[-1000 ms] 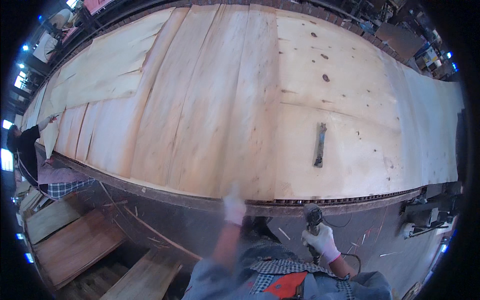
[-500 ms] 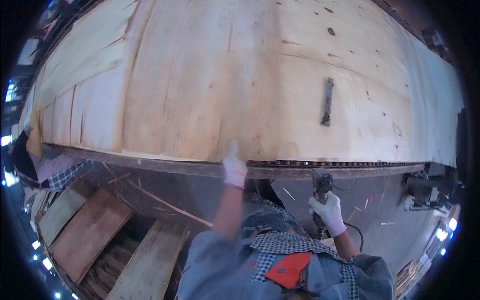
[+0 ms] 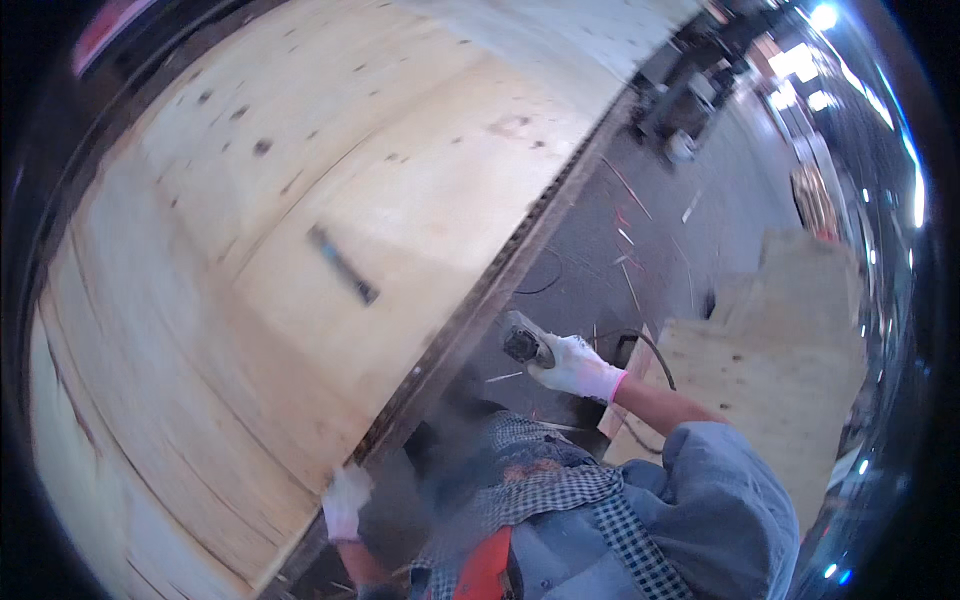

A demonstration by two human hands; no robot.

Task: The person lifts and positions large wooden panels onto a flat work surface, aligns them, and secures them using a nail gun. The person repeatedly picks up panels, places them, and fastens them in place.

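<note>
Right fingers (image 3: pixel 544 376) clasp tool (image 3: pixel 523 342) (cable (image 3: pixel 658 353), board (image 3: pixel 765 370) nearby).

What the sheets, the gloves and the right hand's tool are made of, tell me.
Sheets: wood, matte and bare-looking, from the knots and grain. Gloves: probably fabric, matte white with a pink cuff. Tool: perhaps metal, dull dark grey; blur leaves it open.
</note>
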